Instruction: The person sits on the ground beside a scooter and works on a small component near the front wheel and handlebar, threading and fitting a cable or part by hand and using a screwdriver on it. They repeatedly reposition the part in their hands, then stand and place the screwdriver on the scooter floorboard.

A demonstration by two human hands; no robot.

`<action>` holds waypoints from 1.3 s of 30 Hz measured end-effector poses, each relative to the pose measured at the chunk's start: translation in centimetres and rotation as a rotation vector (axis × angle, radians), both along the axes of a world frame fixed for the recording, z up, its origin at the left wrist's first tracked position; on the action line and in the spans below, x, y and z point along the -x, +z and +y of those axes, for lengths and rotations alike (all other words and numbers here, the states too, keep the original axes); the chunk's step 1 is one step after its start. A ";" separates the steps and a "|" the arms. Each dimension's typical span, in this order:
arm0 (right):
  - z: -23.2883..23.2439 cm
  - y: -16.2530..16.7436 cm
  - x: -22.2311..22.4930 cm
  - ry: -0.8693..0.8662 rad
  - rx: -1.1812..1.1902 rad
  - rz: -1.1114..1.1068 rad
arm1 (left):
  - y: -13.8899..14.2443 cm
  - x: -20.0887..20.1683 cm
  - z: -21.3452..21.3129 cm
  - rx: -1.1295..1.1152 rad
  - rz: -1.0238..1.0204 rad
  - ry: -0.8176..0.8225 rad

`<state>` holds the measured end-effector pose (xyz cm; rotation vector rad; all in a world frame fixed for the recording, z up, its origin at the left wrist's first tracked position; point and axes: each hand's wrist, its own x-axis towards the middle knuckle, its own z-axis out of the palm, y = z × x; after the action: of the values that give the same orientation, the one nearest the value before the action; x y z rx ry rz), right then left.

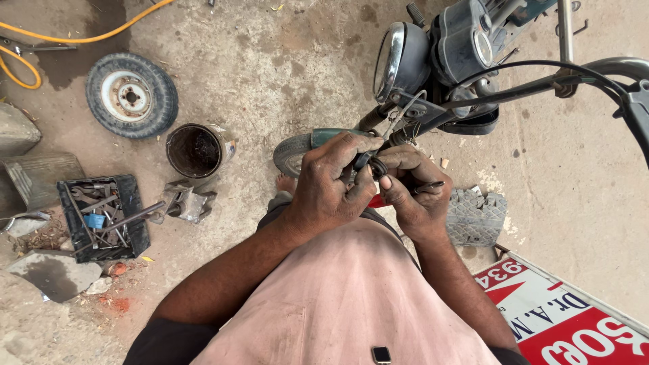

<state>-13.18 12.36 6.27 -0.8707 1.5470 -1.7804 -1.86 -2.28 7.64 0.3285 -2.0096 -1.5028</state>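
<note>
Between both hands [368, 186], perhaps a cable [375, 164].

A bare concrete floor [270, 61], stained and dusty, is seen throughout under even daylight. At ten o'clock a small wheel with a white hub [132, 95] is laid flat, and a yellow hose [81, 37] is looped past it at eleven o'clock. Just right of the wheel an open dark tin [196, 150] is stood. At nine o'clock a black crate of tools [103, 216] is set, with a metal part [188, 201] just beside it and grey stone slabs [51, 274] below. The front of a motorcycle [433, 61] is parked at one o'clock. A red and white signboard [568, 318] is laid at five o'clock, near a piece of grey tyre tread [475, 217].
</note>
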 end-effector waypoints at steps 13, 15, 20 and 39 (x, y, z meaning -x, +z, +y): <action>0.8 -0.4 0.8 0.058 0.175 -0.223 | 0.5 0.0 0.8 -0.085 0.005 -0.072; 0.9 -0.5 0.6 0.049 0.168 -0.208 | 0.5 0.2 0.9 -0.074 0.008 -0.068; 1.1 -0.4 0.4 -0.050 0.135 -0.295 | 0.8 0.6 0.9 -0.059 0.023 -0.085; 1.1 0.3 -0.2 -0.121 0.246 -0.325 | 0.7 1.1 1.0 -0.100 0.048 -0.135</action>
<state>-12.99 13.45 6.60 -0.5682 1.2112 -2.1121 -2.91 -1.32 8.36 0.1983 -1.9566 -1.6820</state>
